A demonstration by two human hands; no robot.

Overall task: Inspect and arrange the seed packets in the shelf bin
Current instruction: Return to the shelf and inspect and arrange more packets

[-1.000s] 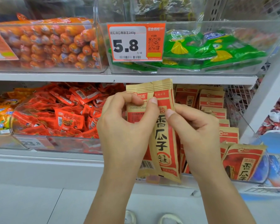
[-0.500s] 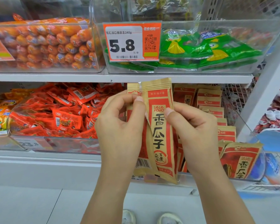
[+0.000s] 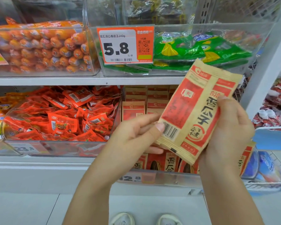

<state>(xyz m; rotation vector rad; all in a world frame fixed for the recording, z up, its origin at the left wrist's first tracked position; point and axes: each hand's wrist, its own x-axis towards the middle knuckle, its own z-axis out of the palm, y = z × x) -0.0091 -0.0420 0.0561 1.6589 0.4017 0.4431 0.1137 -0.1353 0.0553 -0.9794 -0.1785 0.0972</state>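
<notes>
Fingers (image 3: pixel 224 101) of the right hand (image 3: pixel 229 132) curl round the right edge of the tan-and-red seed packets (image 3: pixel 195 109), held tilted in front of the shelf bin (image 3: pixel 169 173). The left hand (image 3: pixel 136 135) pinches their lower left corner, thumb on the barcode. More packets (image 3: pixel 154 101) stand in the bin behind.

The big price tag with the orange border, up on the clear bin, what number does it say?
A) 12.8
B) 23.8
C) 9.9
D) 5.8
D: the orange-bordered price tag clipped to the front of the upper clear bin, beside the green packets, shows a large black 5.8.
</notes>
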